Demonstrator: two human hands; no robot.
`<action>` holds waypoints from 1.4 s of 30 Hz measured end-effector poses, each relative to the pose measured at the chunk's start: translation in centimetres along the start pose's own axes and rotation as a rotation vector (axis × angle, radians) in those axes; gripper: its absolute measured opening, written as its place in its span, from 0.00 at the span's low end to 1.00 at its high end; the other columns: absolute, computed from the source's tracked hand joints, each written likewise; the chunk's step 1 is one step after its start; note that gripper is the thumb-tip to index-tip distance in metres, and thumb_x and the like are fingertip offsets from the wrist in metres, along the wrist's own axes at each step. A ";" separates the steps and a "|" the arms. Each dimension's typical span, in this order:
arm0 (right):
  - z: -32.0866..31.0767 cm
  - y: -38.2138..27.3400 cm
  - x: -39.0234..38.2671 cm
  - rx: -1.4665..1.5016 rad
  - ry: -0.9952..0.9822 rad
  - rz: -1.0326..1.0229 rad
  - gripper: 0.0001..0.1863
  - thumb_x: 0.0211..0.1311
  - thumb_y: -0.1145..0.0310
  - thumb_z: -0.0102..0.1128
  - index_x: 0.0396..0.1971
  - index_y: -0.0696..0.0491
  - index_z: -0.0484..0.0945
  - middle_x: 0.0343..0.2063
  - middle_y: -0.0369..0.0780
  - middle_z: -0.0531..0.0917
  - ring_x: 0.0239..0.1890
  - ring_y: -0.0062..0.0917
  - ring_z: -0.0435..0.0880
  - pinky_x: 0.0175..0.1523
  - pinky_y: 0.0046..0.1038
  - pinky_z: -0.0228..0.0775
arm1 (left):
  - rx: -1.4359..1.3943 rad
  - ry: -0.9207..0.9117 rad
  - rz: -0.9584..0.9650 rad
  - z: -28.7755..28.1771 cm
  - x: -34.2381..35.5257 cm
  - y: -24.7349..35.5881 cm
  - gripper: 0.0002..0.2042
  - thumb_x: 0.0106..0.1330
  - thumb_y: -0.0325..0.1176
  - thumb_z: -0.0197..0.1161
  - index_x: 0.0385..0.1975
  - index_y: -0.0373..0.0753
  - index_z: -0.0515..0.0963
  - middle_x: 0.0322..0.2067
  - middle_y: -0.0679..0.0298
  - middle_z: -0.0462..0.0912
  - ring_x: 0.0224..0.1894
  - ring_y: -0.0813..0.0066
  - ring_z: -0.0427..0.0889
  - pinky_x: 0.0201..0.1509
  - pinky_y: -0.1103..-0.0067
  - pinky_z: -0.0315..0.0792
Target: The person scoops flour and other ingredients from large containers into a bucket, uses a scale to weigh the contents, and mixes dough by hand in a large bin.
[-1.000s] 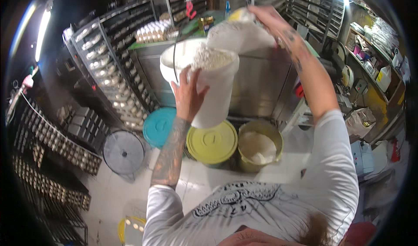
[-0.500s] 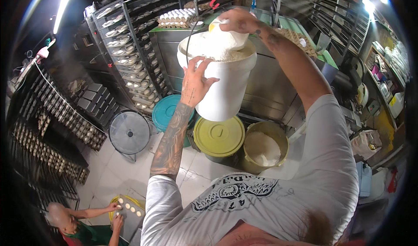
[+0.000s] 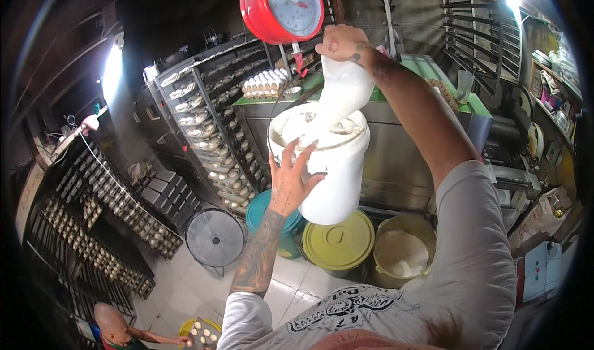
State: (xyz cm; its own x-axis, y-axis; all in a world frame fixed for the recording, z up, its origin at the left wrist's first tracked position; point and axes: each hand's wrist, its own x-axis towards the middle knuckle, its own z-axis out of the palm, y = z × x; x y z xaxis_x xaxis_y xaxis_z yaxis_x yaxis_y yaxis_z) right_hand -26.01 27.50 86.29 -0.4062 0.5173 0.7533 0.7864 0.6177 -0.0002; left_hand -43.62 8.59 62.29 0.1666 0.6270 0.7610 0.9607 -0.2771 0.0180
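A white bucket (image 3: pixel 334 183) with white flour (image 3: pixel 303 122) in it stands out in front of me, above the lidded bins. Its wire handle (image 3: pixel 270 118) curves up toward the red hook (image 3: pixel 301 64) of a red dial scale (image 3: pixel 281 9). High over the bucket, my right hand (image 3: pixel 343 43) is closed on a white scoop (image 3: pixel 346 87), tipped mouth-down, with flour falling from it. My left hand (image 3: pixel 294 180) is spread against the near side of the bucket, fingertips at the rim. The scoop's grip is hidden by my right hand.
Below are a yellow lidded bin (image 3: pixel 338 241), an open bin of flour (image 3: pixel 402 251) and a teal lid (image 3: pixel 272 211). A loaded tray rack (image 3: pixel 204 121) and egg trays (image 3: pixel 266 84) stand beyond. At lower left, another person (image 3: pixel 114 325) works by a tray of dough pieces (image 3: pixel 203 334).
My right hand has lifted and tipped the scoop upright over the bucket. My left hand stays at the rim. The view has tilted up, bringing the scale's dial into sight.
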 end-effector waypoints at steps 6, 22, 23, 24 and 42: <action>-1.6 -0.7 0.8 0.057 0.003 0.013 0.21 0.53 0.58 0.51 0.39 0.55 0.84 0.42 0.50 0.85 0.47 0.43 0.84 0.52 0.41 0.76 | -0.001 -0.047 -0.075 0.4 -0.3 1.8 0.38 0.54 0.50 0.73 0.65 0.51 0.66 0.63 0.54 0.63 0.65 0.51 0.65 0.68 0.41 0.50; 3.2 0.9 -1.2 0.001 -0.076 0.023 0.25 0.62 0.42 0.56 0.53 0.41 0.80 0.43 0.41 0.87 0.44 0.37 0.87 0.50 0.36 0.80 | -0.198 0.070 -0.133 1.7 0.0 0.9 0.30 0.53 0.35 0.73 0.59 0.47 0.71 0.55 0.56 0.68 0.57 0.51 0.71 0.62 0.47 0.63; 3.4 0.4 -1.7 0.004 -0.070 0.025 0.25 0.62 0.42 0.56 0.53 0.41 0.80 0.43 0.41 0.87 0.44 0.37 0.87 0.50 0.36 0.80 | -0.194 0.071 -0.128 1.7 0.0 0.8 0.30 0.53 0.35 0.73 0.59 0.47 0.71 0.55 0.56 0.68 0.57 0.51 0.71 0.62 0.47 0.63; 3.6 -0.4 -2.2 0.050 -0.056 0.074 0.23 0.58 0.45 0.57 0.45 0.44 0.83 0.42 0.44 0.86 0.44 0.41 0.86 0.51 0.39 0.78 | -0.194 0.072 -0.129 1.6 -0.1 0.7 0.30 0.52 0.35 0.74 0.57 0.45 0.73 0.56 0.54 0.69 0.56 0.50 0.72 0.59 0.54 0.67; -2.8 -2.6 0.9 0.013 -0.142 -0.003 0.24 0.55 0.51 0.54 0.40 0.56 0.84 0.42 0.50 0.85 0.47 0.43 0.84 0.52 0.40 0.76 | -0.070 0.066 -0.112 0.8 -0.5 1.1 0.39 0.49 0.43 0.78 0.64 0.46 0.69 0.62 0.50 0.64 0.63 0.48 0.66 0.66 0.57 0.61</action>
State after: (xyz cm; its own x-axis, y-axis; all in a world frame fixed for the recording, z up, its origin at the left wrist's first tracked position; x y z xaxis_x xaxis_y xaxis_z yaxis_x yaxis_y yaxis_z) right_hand -27.16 24.71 88.84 -0.4713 0.5935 0.6524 0.7792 0.6267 -0.0071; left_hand -42.45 8.58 61.42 0.0418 0.6085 0.7924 0.9542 -0.2595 0.1490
